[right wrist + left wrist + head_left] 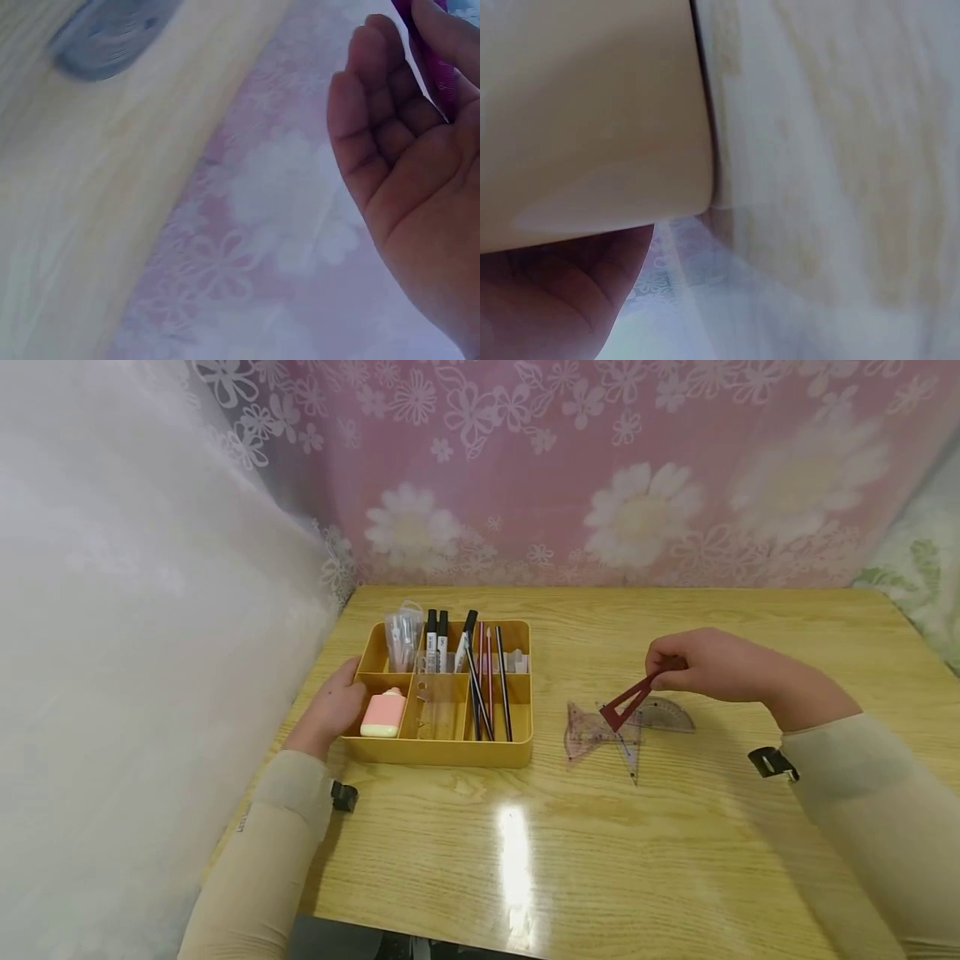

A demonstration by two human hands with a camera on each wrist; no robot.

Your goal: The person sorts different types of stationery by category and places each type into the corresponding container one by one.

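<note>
My right hand [708,667] pinches a dark red set square [617,714] by one end, over a group of clear drawing tools. Below it lie a pinkish clear set square [581,739], a narrow clear triangle [630,760] and a grey protractor [671,716]. In the right wrist view, the set square [435,67] shows magenta beside the thumb. At the left, my left hand [337,702] holds the side wall of a yellow desk organizer [442,753]. The left wrist view has its fingers [570,285] partly hidden behind the organizer wall [592,135].
Inside the organizer are black-capped markers [442,635], pencils [502,685], a clear ruler [435,702], a clear plastic pouch [402,639] and a pink and cream bottle [384,713]. White sheeting [165,593] hangs along the left table edge. A pink floral curtain [525,485] stands behind the table.
</note>
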